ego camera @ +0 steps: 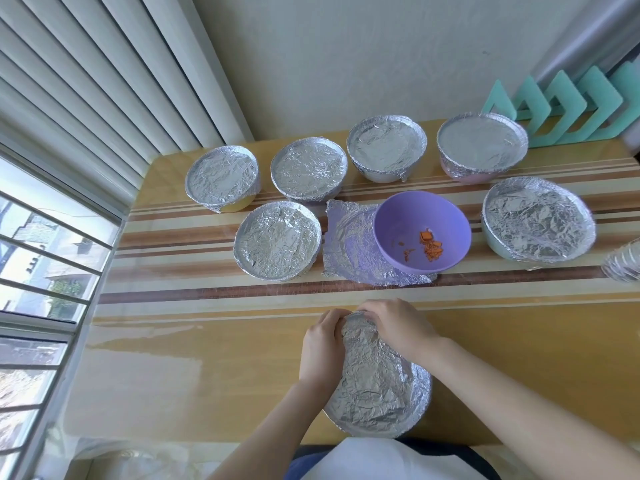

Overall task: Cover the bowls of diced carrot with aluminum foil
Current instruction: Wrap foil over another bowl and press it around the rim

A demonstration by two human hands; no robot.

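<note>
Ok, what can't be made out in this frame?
Head view:
- Six covered bowls: contents hidden by foil.
- Near bowl: contents and colour hidden by foil; left hand and right hand, fingers curled, hide its far rim.
- Foil-wrapped thing at right: cut off by frame edge.
- Foil sheet: partly hidden by the purple bowl.

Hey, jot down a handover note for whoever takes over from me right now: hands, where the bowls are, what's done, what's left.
Left hand and right hand: both grip the far rim of the near bowl, crimping its foil.
Done: six foil-covered bowls across the far side of the table.
Left: finish this one; then the purple bowl of carrot, uncovered, standing on a loose foil sheet.
</note>
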